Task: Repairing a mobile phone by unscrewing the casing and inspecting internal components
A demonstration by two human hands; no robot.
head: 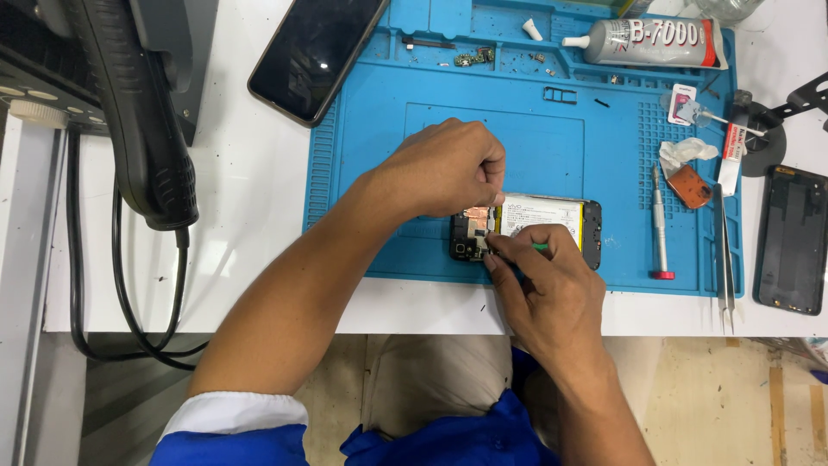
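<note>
**A slip near the open board is our main worry**

We have an opened phone [526, 229] lying face down on the blue work mat [371, 173], near its front edge, with the white battery showing in the middle and the bare circuit board with its copper foil at the left end. Our left hand [448, 168] rests over that left end, fingers curled together and pinched on something small at the board; what it is we cannot make out. Our right hand [539, 276] comes in from below, fingers closed around a thin green tool [539, 247] whose tip sits at the seam between board and battery.

What could go wrong, as we judge it:

- The tool tip is just beside the battery. If we press too hard and it skids, it may gouge or puncture the cell.
- The part under our left fingers looks tiny. A jerk could tear a flex ribbon or flick the piece off the mat.
- The phone is held only by our fingers, so a strong push may slide it toward the table edge.
- Loose bits lie in the mat's upper trays [474, 59], and a glue tube [647, 39], a screwdriver [659, 229] and tweezers [724, 259] sit to the right; a careless elbow could scatter them.
- A second phone [315, 52] lies dark at the upper left, well apart.
</note>
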